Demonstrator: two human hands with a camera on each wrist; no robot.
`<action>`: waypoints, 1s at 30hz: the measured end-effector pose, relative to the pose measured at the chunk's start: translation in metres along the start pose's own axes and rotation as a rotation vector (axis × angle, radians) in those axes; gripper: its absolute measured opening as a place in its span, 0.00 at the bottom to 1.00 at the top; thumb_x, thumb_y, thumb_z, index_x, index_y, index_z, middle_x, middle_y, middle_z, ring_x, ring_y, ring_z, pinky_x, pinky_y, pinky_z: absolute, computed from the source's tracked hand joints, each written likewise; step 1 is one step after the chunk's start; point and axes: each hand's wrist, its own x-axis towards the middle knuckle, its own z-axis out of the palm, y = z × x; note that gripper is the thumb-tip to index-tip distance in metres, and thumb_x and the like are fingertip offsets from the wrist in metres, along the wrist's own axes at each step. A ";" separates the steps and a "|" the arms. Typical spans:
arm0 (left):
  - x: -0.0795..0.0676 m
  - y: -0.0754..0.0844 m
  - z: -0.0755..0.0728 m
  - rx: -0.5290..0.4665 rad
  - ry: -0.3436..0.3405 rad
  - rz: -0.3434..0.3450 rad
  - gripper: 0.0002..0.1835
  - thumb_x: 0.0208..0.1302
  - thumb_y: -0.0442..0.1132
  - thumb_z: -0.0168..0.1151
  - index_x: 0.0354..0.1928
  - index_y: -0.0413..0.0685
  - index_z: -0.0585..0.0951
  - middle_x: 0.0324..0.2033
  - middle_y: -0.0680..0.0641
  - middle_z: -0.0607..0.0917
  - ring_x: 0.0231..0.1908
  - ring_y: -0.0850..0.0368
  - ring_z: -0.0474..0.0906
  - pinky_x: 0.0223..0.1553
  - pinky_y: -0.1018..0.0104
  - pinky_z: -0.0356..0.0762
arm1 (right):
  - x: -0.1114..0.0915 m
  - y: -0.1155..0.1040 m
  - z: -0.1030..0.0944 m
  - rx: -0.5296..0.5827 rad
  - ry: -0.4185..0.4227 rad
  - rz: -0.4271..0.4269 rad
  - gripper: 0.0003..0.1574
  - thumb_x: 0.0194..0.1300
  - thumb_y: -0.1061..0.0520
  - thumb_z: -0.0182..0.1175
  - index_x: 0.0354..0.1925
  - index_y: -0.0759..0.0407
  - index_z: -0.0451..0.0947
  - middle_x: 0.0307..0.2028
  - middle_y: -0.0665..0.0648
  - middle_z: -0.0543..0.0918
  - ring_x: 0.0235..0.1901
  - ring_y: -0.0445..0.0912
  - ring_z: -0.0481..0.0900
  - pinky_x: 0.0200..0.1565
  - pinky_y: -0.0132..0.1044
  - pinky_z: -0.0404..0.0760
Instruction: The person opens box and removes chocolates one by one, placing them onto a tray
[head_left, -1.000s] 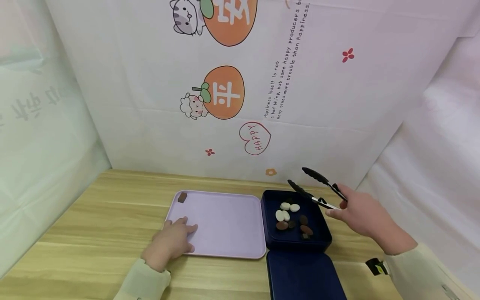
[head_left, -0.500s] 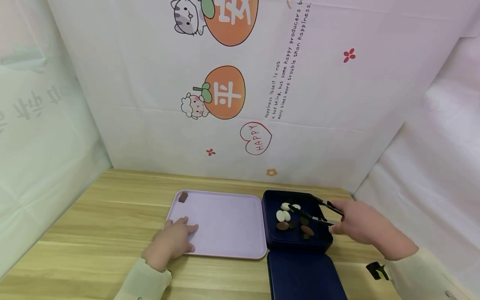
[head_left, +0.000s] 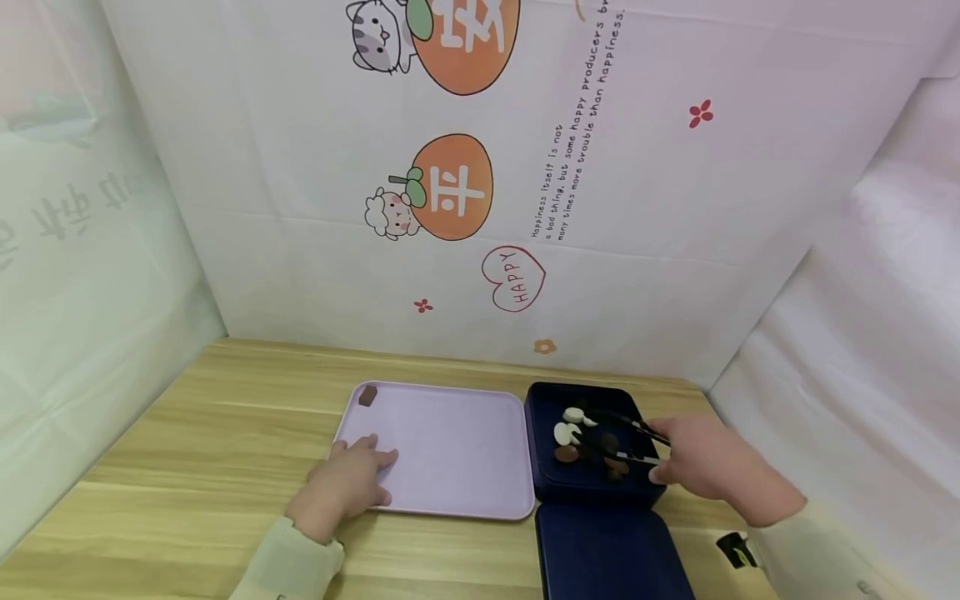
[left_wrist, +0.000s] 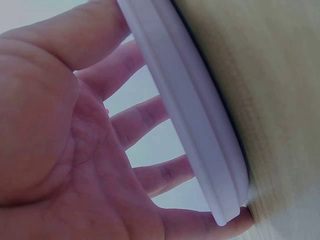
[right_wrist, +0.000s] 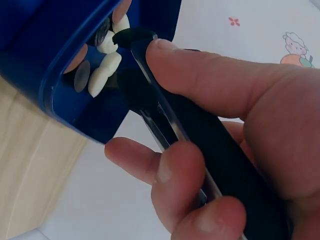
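Observation:
My left hand (head_left: 339, 481) rests with spread, fairly straight fingers over the left edge of a lilac tray (head_left: 461, 454); its thumb and fingertips touch the rim (left_wrist: 172, 95). A small brown block (head_left: 367, 395) lies in the tray's far left corner. In my right hand (head_left: 712, 462) I grip black-tipped metal tongs (right_wrist: 210, 150). Their parted tips reach down into a navy box (head_left: 600, 496), around the white oval pieces (head_left: 564, 434). Reddish-brown pieces (head_left: 567, 453) and dark ones lie beside these, partly hidden behind the tongs.
A navy lid (head_left: 611, 550) lies on the wooden table (head_left: 172, 458) in front of the box. The tray and box stand side by side, almost touching. A printed white sheet (head_left: 300, 167) rises behind the table, and plain sheets hang on both sides.
My right hand has lowered the tongs from above the box into it, their tips now at the white pieces. The left hand and tray have stayed in place.

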 end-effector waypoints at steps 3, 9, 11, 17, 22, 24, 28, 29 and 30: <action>0.000 0.001 0.000 -0.003 -0.002 -0.004 0.33 0.52 0.43 0.77 0.62 0.51 0.81 0.68 0.34 0.69 0.63 0.16 0.57 0.47 0.16 0.62 | 0.002 -0.004 0.002 -0.012 -0.006 0.014 0.50 0.54 0.47 0.75 0.66 0.72 0.68 0.50 0.65 0.83 0.40 0.57 0.83 0.43 0.54 0.81; 0.001 0.001 0.001 -0.003 0.002 -0.003 0.32 0.52 0.44 0.77 0.62 0.52 0.81 0.68 0.34 0.69 0.63 0.17 0.56 0.47 0.16 0.62 | 0.005 -0.015 0.003 -0.024 -0.007 0.038 0.51 0.55 0.45 0.74 0.68 0.69 0.67 0.54 0.66 0.82 0.39 0.57 0.83 0.39 0.52 0.82; 0.001 0.000 0.002 0.000 0.006 0.001 0.33 0.52 0.44 0.77 0.62 0.52 0.81 0.68 0.34 0.69 0.63 0.17 0.57 0.46 0.17 0.63 | 0.006 -0.019 0.003 -0.014 -0.010 0.040 0.52 0.55 0.45 0.74 0.68 0.68 0.67 0.55 0.65 0.81 0.40 0.57 0.83 0.39 0.52 0.82; 0.001 -0.001 0.002 0.002 0.003 -0.006 0.33 0.52 0.43 0.77 0.63 0.52 0.80 0.68 0.34 0.68 0.63 0.17 0.57 0.46 0.17 0.63 | 0.010 -0.033 0.006 0.034 -0.035 0.043 0.53 0.55 0.46 0.74 0.71 0.68 0.64 0.43 0.60 0.86 0.22 0.45 0.78 0.36 0.47 0.79; 0.000 -0.002 0.002 0.003 0.003 -0.011 0.33 0.52 0.44 0.77 0.63 0.52 0.80 0.68 0.35 0.68 0.63 0.17 0.57 0.46 0.17 0.64 | 0.016 -0.037 0.015 0.054 -0.043 0.058 0.53 0.57 0.48 0.74 0.72 0.66 0.62 0.16 0.49 0.76 0.14 0.42 0.67 0.32 0.42 0.75; 0.000 -0.001 0.001 0.003 0.005 -0.009 0.33 0.52 0.44 0.77 0.63 0.52 0.81 0.68 0.35 0.69 0.63 0.17 0.57 0.45 0.17 0.64 | 0.019 -0.036 0.019 0.061 -0.035 0.062 0.53 0.57 0.48 0.73 0.72 0.66 0.62 0.14 0.49 0.74 0.13 0.41 0.63 0.31 0.41 0.74; 0.000 0.000 0.001 0.000 0.004 -0.012 0.32 0.52 0.44 0.77 0.62 0.52 0.81 0.68 0.35 0.69 0.63 0.17 0.57 0.45 0.17 0.65 | 0.024 -0.030 0.025 0.096 -0.011 0.055 0.52 0.58 0.48 0.73 0.72 0.68 0.62 0.12 0.50 0.72 0.11 0.41 0.57 0.28 0.40 0.73; 0.000 0.000 0.001 -0.001 0.004 -0.012 0.32 0.52 0.44 0.77 0.62 0.52 0.81 0.68 0.35 0.69 0.63 0.17 0.57 0.44 0.17 0.65 | 0.025 -0.028 0.026 0.111 -0.008 0.054 0.52 0.59 0.48 0.72 0.72 0.68 0.62 0.12 0.50 0.72 0.11 0.41 0.57 0.27 0.40 0.72; 0.000 0.001 0.001 -0.001 0.004 -0.013 0.32 0.52 0.44 0.77 0.62 0.52 0.81 0.68 0.35 0.69 0.63 0.17 0.57 0.44 0.17 0.65 | 0.026 -0.026 0.026 0.123 -0.006 0.054 0.51 0.59 0.48 0.72 0.72 0.68 0.62 0.12 0.50 0.72 0.11 0.41 0.59 0.28 0.40 0.72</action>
